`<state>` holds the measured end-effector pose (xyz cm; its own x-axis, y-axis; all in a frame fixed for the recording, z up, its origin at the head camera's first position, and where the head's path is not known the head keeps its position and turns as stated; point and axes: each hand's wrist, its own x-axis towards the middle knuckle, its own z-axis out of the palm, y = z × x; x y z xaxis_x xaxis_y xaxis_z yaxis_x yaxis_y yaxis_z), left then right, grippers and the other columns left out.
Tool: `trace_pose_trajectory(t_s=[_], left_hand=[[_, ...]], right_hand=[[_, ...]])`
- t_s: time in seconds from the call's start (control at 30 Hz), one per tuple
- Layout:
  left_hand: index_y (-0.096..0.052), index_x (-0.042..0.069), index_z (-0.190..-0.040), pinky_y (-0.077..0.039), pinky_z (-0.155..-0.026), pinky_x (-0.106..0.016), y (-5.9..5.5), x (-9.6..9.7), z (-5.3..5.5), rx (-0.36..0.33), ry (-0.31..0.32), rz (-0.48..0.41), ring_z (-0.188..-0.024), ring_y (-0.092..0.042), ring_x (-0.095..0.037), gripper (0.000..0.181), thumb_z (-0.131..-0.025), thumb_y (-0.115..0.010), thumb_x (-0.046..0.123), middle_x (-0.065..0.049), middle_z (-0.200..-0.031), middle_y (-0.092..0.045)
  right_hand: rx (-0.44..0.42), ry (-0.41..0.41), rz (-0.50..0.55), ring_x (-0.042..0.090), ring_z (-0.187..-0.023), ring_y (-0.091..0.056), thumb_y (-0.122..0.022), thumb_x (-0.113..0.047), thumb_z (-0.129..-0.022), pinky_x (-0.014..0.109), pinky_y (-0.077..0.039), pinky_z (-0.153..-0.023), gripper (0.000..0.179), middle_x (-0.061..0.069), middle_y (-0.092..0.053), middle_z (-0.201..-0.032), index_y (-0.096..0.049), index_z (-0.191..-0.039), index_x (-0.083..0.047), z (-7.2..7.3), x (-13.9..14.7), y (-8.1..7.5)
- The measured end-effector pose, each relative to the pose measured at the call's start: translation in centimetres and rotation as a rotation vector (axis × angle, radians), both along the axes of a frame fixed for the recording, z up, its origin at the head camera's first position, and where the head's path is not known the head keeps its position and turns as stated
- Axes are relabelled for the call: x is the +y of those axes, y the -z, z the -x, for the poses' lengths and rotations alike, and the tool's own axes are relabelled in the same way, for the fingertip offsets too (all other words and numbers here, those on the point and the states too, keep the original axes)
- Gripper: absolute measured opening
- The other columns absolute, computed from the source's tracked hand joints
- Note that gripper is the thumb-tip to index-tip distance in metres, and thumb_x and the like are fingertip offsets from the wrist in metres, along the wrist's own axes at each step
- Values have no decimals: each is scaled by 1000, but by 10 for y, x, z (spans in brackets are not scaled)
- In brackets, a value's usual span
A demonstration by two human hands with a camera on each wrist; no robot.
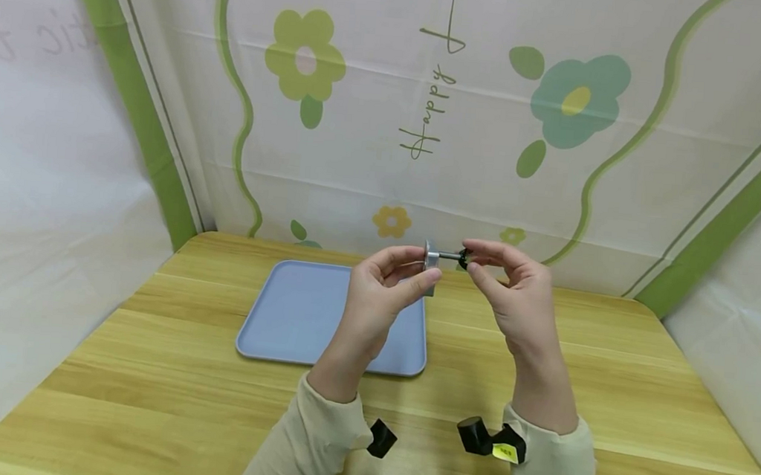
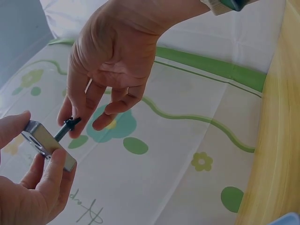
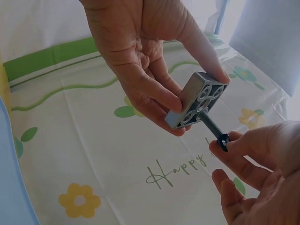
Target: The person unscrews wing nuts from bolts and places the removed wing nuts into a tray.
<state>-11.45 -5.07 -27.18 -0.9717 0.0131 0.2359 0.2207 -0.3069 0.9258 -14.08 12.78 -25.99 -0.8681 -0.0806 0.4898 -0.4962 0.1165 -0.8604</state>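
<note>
My left hand [image 1: 373, 289] grips a small silver metal block [image 3: 197, 101] by its edges, between thumb and fingers. Round holes and rings show on the block's hollow face in the right wrist view. A threaded wing screw [image 3: 214, 126] sticks out of that face, its dark shaft standing at right angles to it. At the screw's outer end is a black winged head [image 2: 70, 123]. My right hand [image 1: 517, 293] pinches that head between thumb and forefinger, with the other fingers loosely bent. Both hands are raised above the table, block on the left, screw head on the right.
A light blue tray [image 1: 293, 320] lies on the wood-grain table [image 1: 162, 369], behind and below my left hand. A white curtain [image 1: 360, 154] with flowers and lettering hangs at the back, and white sheets close off both sides. Black camera mounts [image 1: 474, 435] sit at the wrists.
</note>
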Motion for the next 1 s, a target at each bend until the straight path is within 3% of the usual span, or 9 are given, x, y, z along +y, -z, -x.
trace_pose_trajectory(t_s=[0.17,0.3,0.47,0.67,0.83,1.0], left_hand=[[-65,0,-121,-58,-89,-28,0,0,-1,-3,-1,6,-107,-64,-15,33,-88,-72,0,-5,-114,-65],[-65,0,-121,-58,-89,-29,0,0,-1,-1,-2,9,-107,-64,-16,34,-88,-73,1,-5,-114,-65],[-65,-1,-120,-58,-88,-29,0,0,-1,-2,-4,0,-106,-64,-15,34,-87,-73,1,-5,-113,-65],[-65,-1,-120,-58,-87,-28,0,0,-1,-1,-2,-6,-106,-64,-15,34,-87,-74,1,-5,-112,-65],[-65,-1,-120,-58,-87,-28,0,0,-1,-1,0,-5,-106,-64,-16,34,-87,-74,1,-5,-112,-65],[-64,0,-120,-58,-88,-30,0,0,-2,4,-1,-4,-107,-64,-16,34,-87,-74,1,-5,-113,-65]], right_hand=[[13,10,1,14,-98,-59,-63,7,-92,17,-54,-75,20,-16,-70,-96,-69,-111,6,0,-2,0],[36,9,22,17,-98,-58,-63,7,-92,18,-54,-76,20,-13,-70,-98,-74,-103,-6,0,-2,1],[30,9,158,16,-95,-59,-63,2,-94,23,-49,-77,18,-9,-73,-95,-76,-99,-10,-1,-1,0],[1,91,307,11,-80,-65,-63,-3,-96,21,-46,-64,15,-4,-72,-80,-76,-93,-10,-3,0,-1],[-22,81,281,11,-70,-64,-63,-6,-97,23,-44,-60,14,-3,-68,-67,-76,-92,-8,-4,0,-3],[-56,59,238,11,-70,-64,-62,-10,-98,24,-43,-62,14,-5,-69,-67,-75,-93,-11,-4,-1,-3]])
